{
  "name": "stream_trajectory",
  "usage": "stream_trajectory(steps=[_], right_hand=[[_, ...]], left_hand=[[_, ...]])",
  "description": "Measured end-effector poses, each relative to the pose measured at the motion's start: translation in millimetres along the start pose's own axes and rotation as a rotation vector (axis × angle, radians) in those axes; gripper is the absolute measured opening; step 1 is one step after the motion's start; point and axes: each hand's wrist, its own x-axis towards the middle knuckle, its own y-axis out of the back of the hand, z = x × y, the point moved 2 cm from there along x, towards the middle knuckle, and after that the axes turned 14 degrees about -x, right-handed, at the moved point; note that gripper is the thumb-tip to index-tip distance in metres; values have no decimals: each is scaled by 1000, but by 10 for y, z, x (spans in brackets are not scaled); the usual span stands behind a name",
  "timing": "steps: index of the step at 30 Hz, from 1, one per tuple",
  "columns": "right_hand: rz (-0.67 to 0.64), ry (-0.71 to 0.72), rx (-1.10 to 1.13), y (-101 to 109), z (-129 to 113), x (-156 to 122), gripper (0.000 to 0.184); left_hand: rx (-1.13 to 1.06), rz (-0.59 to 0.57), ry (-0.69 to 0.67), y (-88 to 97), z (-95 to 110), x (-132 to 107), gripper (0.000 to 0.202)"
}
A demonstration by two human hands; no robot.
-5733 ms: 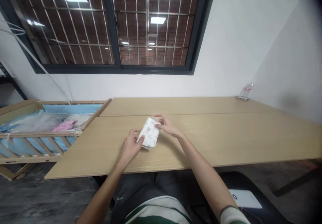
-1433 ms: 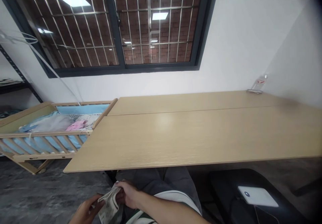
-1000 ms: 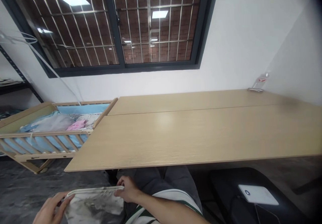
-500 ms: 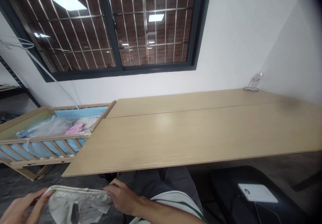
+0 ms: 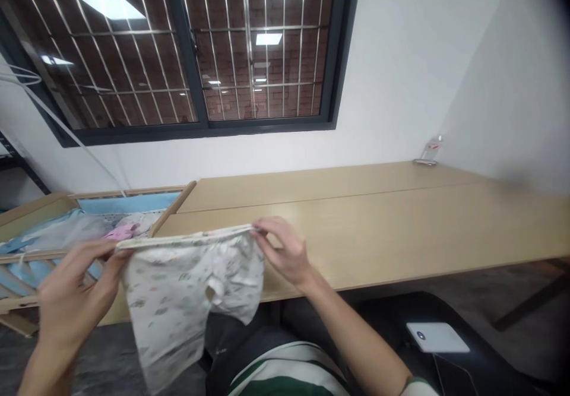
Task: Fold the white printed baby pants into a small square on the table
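A small white pair of baby shorts with a faint coloured print [image 5: 187, 289] hangs spread out in the air over the near edge of the wooden table [image 5: 401, 230]. My left hand [image 5: 73, 292] pinches the left end of its waistband. My right hand [image 5: 282, 250] pinches the right end, so the waistband is stretched level between them. The legs of the shorts dangle down towards my lap.
A wooden baby cot [image 5: 53, 230] with blue lining and pink and white clothes stands against the table's left end. A small clear stand [image 5: 427, 154] sits at the table's far right corner. A white flat device [image 5: 436, 338] lies on a dark seat to my right.
Both hands have risen from my lap to table height with the garment. It has gone from a bunched bundle to being spread wide by its waistband.
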Motion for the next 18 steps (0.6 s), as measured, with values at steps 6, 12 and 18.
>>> stream_trajectory(steps=[6,12,18], right_hand=[[-86,-91,-180,289,744,302,22],[-445,-369,-242,19,1902,-25,19],[-608,-728,-242,-376,2797,-527,15]], left_hand=[[-203,-156,-49,-970,214,523,37],[-181,-570,292,-2147,-172,584,37],[-93,-728,452,-3069,-475,417,29]])
